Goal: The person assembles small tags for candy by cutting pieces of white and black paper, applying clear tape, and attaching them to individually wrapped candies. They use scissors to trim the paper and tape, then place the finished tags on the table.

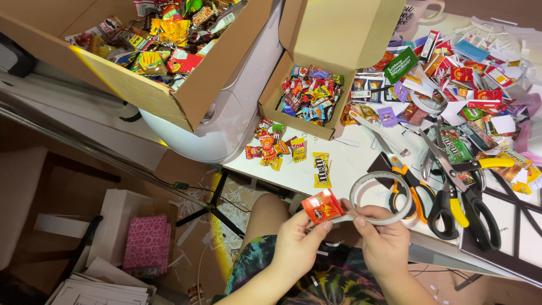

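Pinching a small red-orange snack packet (pixel 322 206) between thumb and fingers, the left hand (pixel 299 240) keeps it just above the lap, at about six o'clock in the view. The right hand (pixel 384 240) grips a roll of clear tape (pixel 381 197) by its lower rim, just beside the packet at its three o'clock. Past the roll, at three o'clock, several pairs of scissors (pixel 451 195) lie on the white worktop (pixel 350 161). At twelve o'clock an open cardboard box (pixel 309 93) holds candy wrappers; a yellow candy bag (pixel 321 169) lies near the worktop's edge.
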